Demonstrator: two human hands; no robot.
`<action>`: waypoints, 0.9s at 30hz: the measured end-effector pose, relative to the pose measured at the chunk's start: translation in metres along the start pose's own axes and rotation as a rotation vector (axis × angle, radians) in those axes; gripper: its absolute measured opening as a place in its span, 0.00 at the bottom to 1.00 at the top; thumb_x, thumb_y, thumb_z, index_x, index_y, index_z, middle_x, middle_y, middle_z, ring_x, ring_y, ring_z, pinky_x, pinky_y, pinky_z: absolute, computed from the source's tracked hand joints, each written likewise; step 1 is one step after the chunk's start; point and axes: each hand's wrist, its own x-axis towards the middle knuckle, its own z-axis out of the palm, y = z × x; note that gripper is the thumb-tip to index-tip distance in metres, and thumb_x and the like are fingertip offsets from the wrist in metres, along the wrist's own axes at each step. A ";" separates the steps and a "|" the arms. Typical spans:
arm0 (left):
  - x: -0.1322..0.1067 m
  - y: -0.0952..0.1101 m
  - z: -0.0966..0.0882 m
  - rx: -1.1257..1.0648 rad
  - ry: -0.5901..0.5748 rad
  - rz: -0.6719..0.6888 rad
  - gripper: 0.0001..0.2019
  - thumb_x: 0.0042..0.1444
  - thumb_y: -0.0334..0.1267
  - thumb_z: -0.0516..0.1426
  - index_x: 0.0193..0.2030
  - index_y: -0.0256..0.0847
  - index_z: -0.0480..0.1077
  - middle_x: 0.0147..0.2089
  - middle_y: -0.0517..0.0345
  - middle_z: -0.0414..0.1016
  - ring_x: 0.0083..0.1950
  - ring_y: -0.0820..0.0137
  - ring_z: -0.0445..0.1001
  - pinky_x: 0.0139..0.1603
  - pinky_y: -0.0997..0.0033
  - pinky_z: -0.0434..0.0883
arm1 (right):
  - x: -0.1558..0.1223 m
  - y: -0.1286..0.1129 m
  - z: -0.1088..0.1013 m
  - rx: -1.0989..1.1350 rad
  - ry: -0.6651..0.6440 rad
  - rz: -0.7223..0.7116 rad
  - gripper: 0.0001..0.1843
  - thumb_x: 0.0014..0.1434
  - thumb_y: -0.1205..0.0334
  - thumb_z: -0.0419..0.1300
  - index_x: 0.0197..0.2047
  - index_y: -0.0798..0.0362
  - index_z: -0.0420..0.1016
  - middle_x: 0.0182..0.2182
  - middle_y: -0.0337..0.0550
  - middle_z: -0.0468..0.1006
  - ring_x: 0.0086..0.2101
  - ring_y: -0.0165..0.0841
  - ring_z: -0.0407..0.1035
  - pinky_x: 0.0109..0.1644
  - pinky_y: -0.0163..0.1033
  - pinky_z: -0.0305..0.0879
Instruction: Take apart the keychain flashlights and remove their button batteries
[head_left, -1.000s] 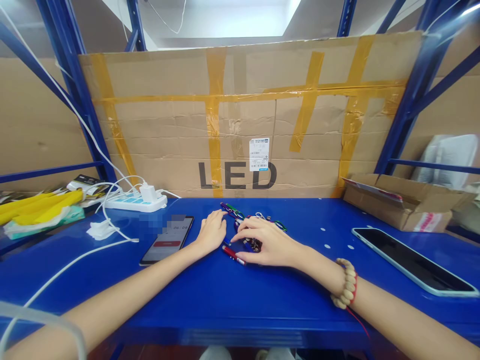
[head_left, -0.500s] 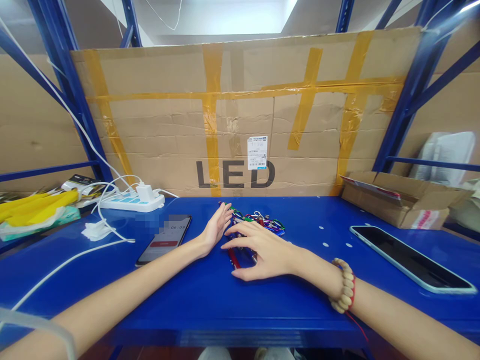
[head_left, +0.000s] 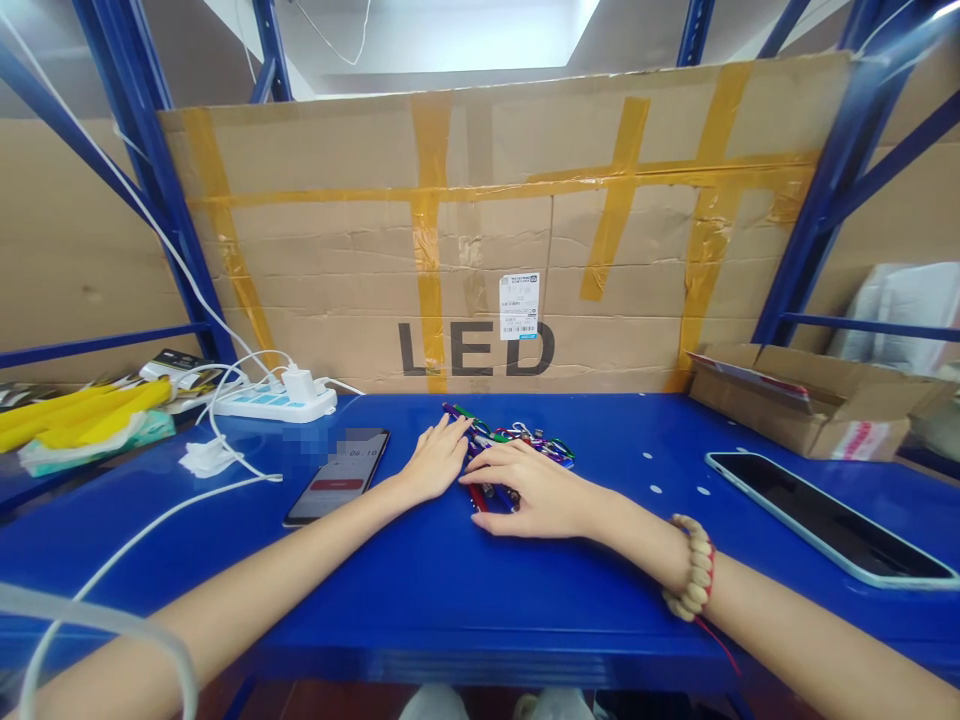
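A pile of small shiny metal pieces [head_left: 559, 450] in red, green, blue and purple lies on the blue tabletop [head_left: 420, 590]. Some have loops like carabiner clips; their exact kind is too small to tell. My left hand [head_left: 436, 460] rests palm down at the left edge of the pile, its fingers stretched out and touching it. Over the front of the pile, my right hand [head_left: 536, 492] arches with fingers and thumb apart. A red rod-like piece [head_left: 478, 497] shows between that thumb and fingers, not gripped. My right hand hides part of the pile.
A phone with a lit timer [head_left: 341, 480] lies left of my left hand. Behind it are a white power strip [head_left: 274, 403] and cables. On the right are another phone [head_left: 825, 515] and an open cardboard box [head_left: 802, 410]. A large cardboard sheet [head_left: 337, 250] stands behind.
My left hand has turned from edge-on to palm down and lowered onto the pile's left side. My right hand has shifted slightly away from me, its thumb drawn nearer the pile.
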 end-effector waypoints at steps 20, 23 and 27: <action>-0.007 -0.004 -0.008 0.339 0.139 0.049 0.12 0.59 0.33 0.44 0.44 0.40 0.66 0.46 0.50 0.69 0.48 0.63 0.66 0.49 0.61 0.64 | 0.000 0.003 -0.001 0.039 0.011 0.015 0.23 0.57 0.47 0.55 0.50 0.51 0.72 0.50 0.46 0.72 0.51 0.39 0.63 0.57 0.45 0.53; -0.008 -0.004 -0.007 0.277 0.122 0.055 0.12 0.59 0.31 0.43 0.44 0.41 0.65 0.44 0.51 0.69 0.45 0.64 0.69 0.47 0.63 0.65 | -0.001 0.004 0.000 0.041 0.011 0.018 0.24 0.56 0.47 0.55 0.51 0.51 0.72 0.50 0.46 0.71 0.52 0.39 0.62 0.57 0.45 0.53; -0.007 -0.004 -0.003 0.120 0.136 0.059 0.11 0.58 0.31 0.44 0.43 0.42 0.64 0.40 0.54 0.70 0.41 0.67 0.71 0.44 0.65 0.67 | -0.001 0.004 0.000 0.034 0.015 0.014 0.24 0.57 0.46 0.54 0.51 0.51 0.72 0.51 0.46 0.71 0.52 0.39 0.62 0.57 0.45 0.53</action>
